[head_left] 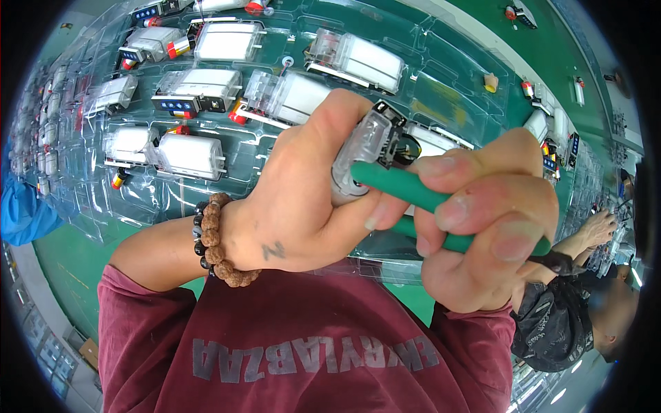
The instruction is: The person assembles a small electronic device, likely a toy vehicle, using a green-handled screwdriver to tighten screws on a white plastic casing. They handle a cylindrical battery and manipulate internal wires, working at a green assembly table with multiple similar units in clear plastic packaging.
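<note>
My left hand [303, 186] grips a small module [363, 148] with a clear plastic shell, a circuit board along one edge and dark wires at its side. In my right hand [489, 220] are green-handled pliers [399, 184], their dark head pointing away to the right. One rounded handle end lies over the module's shell, touching it or just in front; I cannot tell which. The other handle passes under my right fingers, close to my left fingertips. My hands hide part of the module.
Clear plastic trays [268, 41] hold several white-and-clear modules [189, 155] with red and yellow parts. More trays stand at the far left, beside blue cloth [27, 210]. A co-worker in black [554, 320] reaches toward items at the right. A small tan piece [490, 82] lies at the back.
</note>
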`<state>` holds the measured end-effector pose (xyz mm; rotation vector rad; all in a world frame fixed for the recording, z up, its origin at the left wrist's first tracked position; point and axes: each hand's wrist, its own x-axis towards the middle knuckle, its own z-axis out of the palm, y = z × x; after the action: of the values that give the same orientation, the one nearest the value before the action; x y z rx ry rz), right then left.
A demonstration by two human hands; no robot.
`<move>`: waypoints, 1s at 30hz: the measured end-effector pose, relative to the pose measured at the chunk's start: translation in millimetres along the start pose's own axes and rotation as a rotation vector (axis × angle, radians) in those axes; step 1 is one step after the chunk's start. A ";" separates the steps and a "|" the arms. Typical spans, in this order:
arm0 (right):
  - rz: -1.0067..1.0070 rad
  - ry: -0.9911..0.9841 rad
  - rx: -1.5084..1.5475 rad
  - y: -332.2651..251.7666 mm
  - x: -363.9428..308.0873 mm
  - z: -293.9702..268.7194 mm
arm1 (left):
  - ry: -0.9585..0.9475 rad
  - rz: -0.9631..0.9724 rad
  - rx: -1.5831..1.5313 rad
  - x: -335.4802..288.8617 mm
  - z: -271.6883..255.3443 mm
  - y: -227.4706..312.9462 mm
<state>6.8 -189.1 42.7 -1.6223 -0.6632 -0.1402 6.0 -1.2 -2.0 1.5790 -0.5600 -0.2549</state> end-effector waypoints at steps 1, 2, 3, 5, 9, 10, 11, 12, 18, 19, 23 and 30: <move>0.005 0.001 0.008 0.3 0.0 0.1 | -0.006 -0.001 0.009 -0.6 -0.5 0.4; 0.005 0.003 0.009 -0.2 -0.7 -0.2 | -0.019 0.005 0.023 -0.4 -2.6 -0.1; 0.006 0.007 0.013 0.5 -0.1 -0.5 | -0.022 0.012 0.035 0.6 -3.3 0.4; 0.007 0.012 0.020 0.9 0.1 -0.9 | -0.018 0.018 0.048 1.2 -2.9 2.8; -0.003 0.015 0.021 1.6 0.4 -0.4 | -0.011 0.008 0.008 1.0 -1.7 0.7; -0.006 0.016 0.021 1.5 0.7 -0.4 | -0.011 0.018 0.001 1.2 -2.5 -0.6; -0.014 0.010 0.023 1.9 1.6 0.1 | -0.007 0.038 0.007 1.1 -3.1 -1.3; -0.019 0.005 0.022 2.8 1.2 0.3 | -0.003 0.034 0.007 0.4 -3.3 -1.0; -0.054 -0.018 0.004 1.7 2.1 0.4 | 0.006 0.014 -0.035 -1.3 -2.7 0.1; -0.061 -0.019 0.000 0.4 1.8 1.0 | 0.013 0.031 -0.024 -0.9 -1.9 -0.2; -0.093 -0.028 0.002 1.4 0.8 2.0 | 0.058 0.031 0.038 1.1 0.3 -0.3; -0.096 -0.029 -0.004 2.2 -1.3 1.9 | 0.030 0.025 -0.035 -0.9 -2.4 -3.4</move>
<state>6.3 -187.7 39.8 -1.5994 -0.7636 -0.1886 7.1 1.3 -5.2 1.5385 -0.5487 -0.2212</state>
